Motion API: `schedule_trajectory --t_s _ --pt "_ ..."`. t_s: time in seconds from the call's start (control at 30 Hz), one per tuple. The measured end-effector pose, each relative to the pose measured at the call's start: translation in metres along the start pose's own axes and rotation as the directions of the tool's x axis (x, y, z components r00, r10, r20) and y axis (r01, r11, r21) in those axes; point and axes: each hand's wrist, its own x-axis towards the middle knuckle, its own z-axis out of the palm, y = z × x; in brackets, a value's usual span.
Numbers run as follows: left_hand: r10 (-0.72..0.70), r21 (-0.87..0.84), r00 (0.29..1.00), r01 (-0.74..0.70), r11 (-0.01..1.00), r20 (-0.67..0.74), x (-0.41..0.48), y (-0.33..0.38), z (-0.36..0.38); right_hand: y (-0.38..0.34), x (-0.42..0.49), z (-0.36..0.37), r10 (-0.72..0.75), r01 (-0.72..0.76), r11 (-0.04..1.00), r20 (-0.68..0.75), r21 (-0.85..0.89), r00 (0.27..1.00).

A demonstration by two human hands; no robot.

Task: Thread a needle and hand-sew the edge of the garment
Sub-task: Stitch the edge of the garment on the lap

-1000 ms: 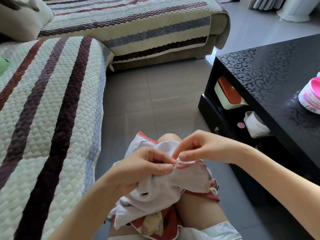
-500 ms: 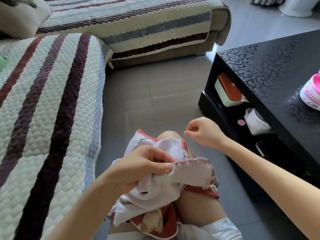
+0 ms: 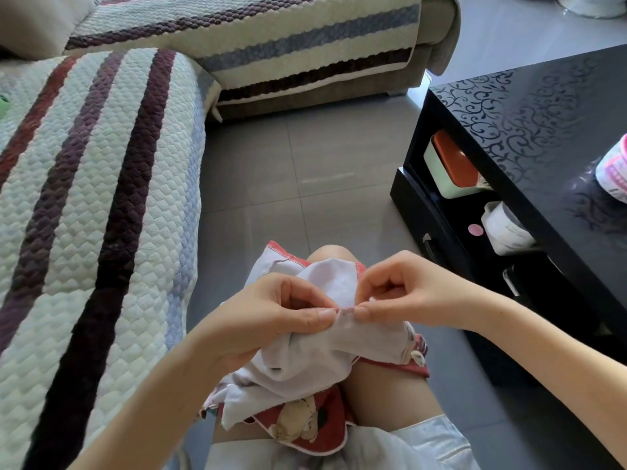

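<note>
A cream quilted sofa cover with maroon and blue stripes point(image 3: 84, 198) fills the space to the left of the fingers and runs on beyond them. A grey tiled floor point(image 3: 305, 164) lies ahead of the fingers. A glossy black coffee table with a scroll pattern point(image 3: 526, 113) stands to their right.

The white cloth garment with a red-stitched edge point(image 3: 305, 357) is bunched on the person's lap, under and below the fingers. The left hand point(image 3: 268, 317) grips a fold of it, thumb pressed flat against the curled forefinger at the edge. The right hand point(image 3: 407, 293) meets it fingertip to fingertip, thumb and forefinger pinching the same edge, the other fingers curled in.

Right of the fingers, on the table's lower shelf, sit a pale green box with an orange lid point(image 3: 451, 167) and a white jar point(image 3: 505, 228).
</note>
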Motion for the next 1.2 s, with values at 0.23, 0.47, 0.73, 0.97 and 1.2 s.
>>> schedule_trajectory --t_s 0.23,0.47,0.73,0.97,1.2 --pt "0.112 0.307 0.957 -0.025 0.951 -0.267 -0.002 -0.009 0.013 0.011 -0.014 0.007 0.115 -0.107 0.993 -0.175 0.054 0.978" --pt "0.056 0.233 0.959 0.01 0.972 -0.277 0.004 -0.014 0.016 0.02 -0.023 0.028 -0.105 0.012 0.971 -0.386 -0.237 0.917" --pt "0.061 0.232 0.96 0.004 0.973 -0.274 0.008 -0.013 0.016 0.022 -0.021 0.037 -0.223 0.041 0.9 -0.379 -0.434 0.898" --pt "0.052 0.209 0.965 0.003 0.978 -0.256 0.01 -0.013 0.016 0.02 -0.017 0.037 -0.198 0.01 0.893 -0.373 -0.45 0.906" --pt "0.086 0.262 0.966 -0.019 0.965 -0.243 0.01 -0.012 0.017 0.017 -0.014 0.038 -0.214 0.018 0.857 -0.324 -0.515 0.921"
